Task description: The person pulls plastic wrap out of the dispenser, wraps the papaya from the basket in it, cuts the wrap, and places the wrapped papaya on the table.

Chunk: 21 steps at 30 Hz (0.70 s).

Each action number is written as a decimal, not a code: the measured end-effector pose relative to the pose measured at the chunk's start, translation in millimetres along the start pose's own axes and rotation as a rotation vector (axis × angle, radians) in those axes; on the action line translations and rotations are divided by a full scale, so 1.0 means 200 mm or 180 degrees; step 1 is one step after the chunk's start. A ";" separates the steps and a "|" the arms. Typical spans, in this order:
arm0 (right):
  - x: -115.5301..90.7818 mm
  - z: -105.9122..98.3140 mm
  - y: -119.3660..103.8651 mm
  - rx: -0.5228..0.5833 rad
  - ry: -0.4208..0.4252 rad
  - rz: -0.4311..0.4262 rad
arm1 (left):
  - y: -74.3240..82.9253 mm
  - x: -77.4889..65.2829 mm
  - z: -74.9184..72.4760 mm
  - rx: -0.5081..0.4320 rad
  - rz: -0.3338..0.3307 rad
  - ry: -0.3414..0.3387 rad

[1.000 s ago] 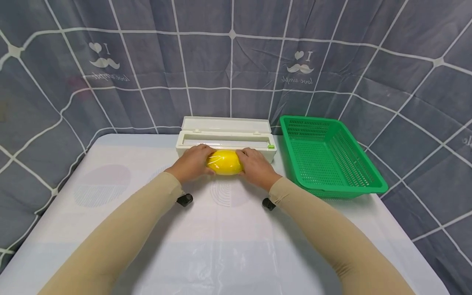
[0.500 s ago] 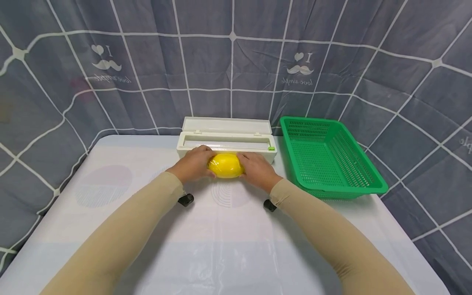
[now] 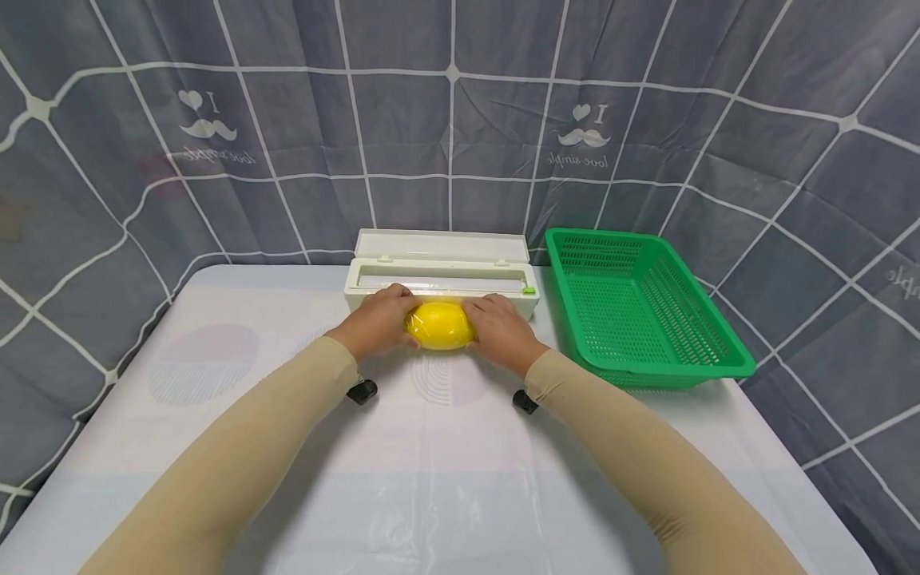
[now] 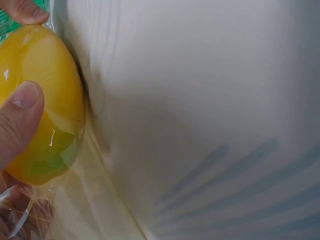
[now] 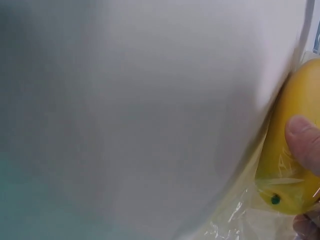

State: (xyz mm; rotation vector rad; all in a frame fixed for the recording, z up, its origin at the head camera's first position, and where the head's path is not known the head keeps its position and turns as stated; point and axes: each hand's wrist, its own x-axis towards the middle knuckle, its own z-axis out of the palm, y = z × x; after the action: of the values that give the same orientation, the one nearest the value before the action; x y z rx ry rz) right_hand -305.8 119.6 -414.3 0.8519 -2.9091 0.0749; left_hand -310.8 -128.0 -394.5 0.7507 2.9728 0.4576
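Left of centre in the head view, the left hand (image 3: 375, 321) grips one end of the fruit (image 3: 440, 326), which lies mid-frame in film (image 5: 232, 220), before the box (image 3: 442, 281), both thumbs (image 4: 22, 117) on its side; right of centre, the right hand (image 3: 505, 331) grips its other end.

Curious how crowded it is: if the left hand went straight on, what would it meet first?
Beyond the glossy yellow oval object it grips, the left hand would probably meet the long white plastic box, though depth is unclear.
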 end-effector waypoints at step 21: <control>-0.02 -0.02 0.03 0.0581 -0.0202 0.0137 | -0.02 -0.02 0.02 0.0074 0.0069 0.0053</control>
State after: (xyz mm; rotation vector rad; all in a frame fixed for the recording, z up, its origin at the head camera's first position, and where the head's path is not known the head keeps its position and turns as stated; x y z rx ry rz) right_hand -304.8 126.7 -411.0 0.8314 -3.0161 0.3276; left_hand -308.7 -131.6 -398.5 0.7859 2.9932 0.4332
